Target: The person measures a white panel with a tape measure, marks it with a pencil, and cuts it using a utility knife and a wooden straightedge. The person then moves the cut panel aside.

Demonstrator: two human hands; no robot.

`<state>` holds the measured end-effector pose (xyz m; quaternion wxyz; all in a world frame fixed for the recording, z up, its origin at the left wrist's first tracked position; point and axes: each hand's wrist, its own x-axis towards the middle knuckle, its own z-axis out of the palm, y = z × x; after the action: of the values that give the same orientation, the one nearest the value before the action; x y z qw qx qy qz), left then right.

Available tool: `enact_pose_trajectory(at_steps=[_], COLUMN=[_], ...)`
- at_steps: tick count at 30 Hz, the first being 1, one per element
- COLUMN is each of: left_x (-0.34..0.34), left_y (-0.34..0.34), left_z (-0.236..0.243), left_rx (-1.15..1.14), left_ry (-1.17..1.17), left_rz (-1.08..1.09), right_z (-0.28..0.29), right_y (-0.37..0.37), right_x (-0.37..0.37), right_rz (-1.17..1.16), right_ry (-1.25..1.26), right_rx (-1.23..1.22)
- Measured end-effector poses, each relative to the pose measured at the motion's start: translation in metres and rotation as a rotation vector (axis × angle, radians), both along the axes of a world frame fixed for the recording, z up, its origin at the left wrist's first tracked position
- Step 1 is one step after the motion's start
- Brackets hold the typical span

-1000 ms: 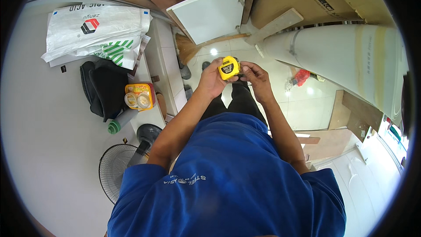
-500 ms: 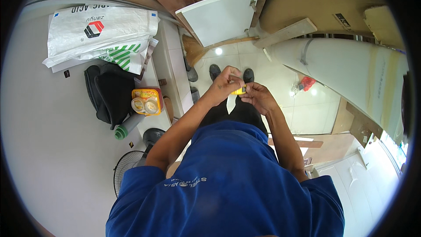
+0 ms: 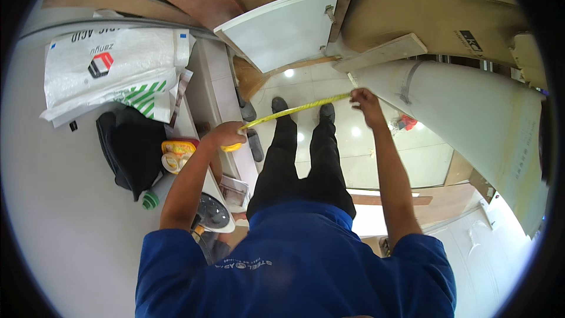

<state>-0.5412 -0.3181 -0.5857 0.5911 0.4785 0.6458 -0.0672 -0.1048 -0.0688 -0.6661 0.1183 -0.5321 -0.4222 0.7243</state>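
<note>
My left hand is closed around a yellow tape measure case, out toward the left of my legs. From it a yellow blade stretches diagonally up and to the right across my shoes. Its far end is pinched in my right hand, over the right side of the floor. Below the blade are my dark trouser legs and shoes on white tiles.
A white bag, black cloth item and yellow food container lie left. Boards and a white panel lean ahead. Cardboard, a long white roll and a small red item are right.
My hands, earlier together on the tape case, have moved apart, left and right, drawing the blade out between them. My view has shifted, showing more of my legs.
</note>
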Motion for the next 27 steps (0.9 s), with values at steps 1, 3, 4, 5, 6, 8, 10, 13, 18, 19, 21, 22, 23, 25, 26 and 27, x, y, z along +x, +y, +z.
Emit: enact_pose_trajectory(at_steps=[1, 3, 4, 5, 6, 8, 10, 13, 18, 19, 21, 22, 23, 25, 26, 27], left_x=[-0.018, -0.044, -0.054, -0.066, -0.074, -0.092, -0.112, -0.133, -0.159, -0.163, -0.174, -0.179, -0.185, -0.197, -0.202, -0.206], left_y=[-0.006, -0.011, -0.006, -0.001, 0.002, 0.011, 0.024, 0.045, 0.082, 0.086, 0.094, 0.094, 0.099, 0.104, 0.105, 0.109], left_z=[-0.014, -0.041, -0.054, -0.066, -0.078, -0.103, -0.131, -0.173, -0.222, -0.228, -0.236, -0.238, -0.241, -0.244, -0.246, -0.248], left_rx=[-0.059, -0.217, -0.118, -0.029, 0.075, 0.184, 0.31, 0.393, 0.329, 0.338, 0.244, 0.205, 0.221, 0.141, 0.164, 0.168], left_ry=[-0.087, -0.213, -0.097, 0.012, 0.134, 0.156, 0.193, 0.237, 0.305, 0.289, 0.345, 0.272, 0.261, 0.25, 0.252, 0.263], left_rz=[0.163, 0.43, 0.358, 0.292, 0.21, 0.336, 0.394, 0.399, 0.332, 0.362, 0.365, 0.468, 0.448, 0.459, 0.412, 0.369], right_z=[-0.024, -0.072, -0.094, -0.116, -0.135, -0.172, -0.208, -0.255, -0.317, -0.324, -0.331, -0.331, -0.329, -0.317, -0.313, -0.306], right_y=[0.023, 0.068, 0.089, 0.11, 0.129, 0.162, 0.188, 0.217, 0.239, 0.241, 0.239, 0.237, 0.234, 0.229, 0.226, 0.225], right_x=[-0.009, -0.031, -0.041, -0.053, -0.062, -0.082, -0.109, -0.137, -0.158, -0.16, -0.166, -0.17, -0.174, -0.175, -0.178, -0.177], right_rz=[-0.009, -0.089, -0.158, -0.234, -0.252, -0.296, -0.294, -0.281, -0.405, -0.416, -0.346, -0.375, -0.478, -0.498, -0.468, -0.439], right_ry=[-0.05, -0.052, 0.002, 0.016, 0.02, -0.044, -0.009, -0.054, -0.187, -0.141, -0.196, -0.052, 0.053, 0.122, 0.066, -0.007], right_rx=[0.039, 0.075, 0.08, 0.071, 0.11, 0.152, 0.246, 0.415, 0.533, 0.638, 0.799, 0.742, 0.541, 0.335, 0.38, 0.466])
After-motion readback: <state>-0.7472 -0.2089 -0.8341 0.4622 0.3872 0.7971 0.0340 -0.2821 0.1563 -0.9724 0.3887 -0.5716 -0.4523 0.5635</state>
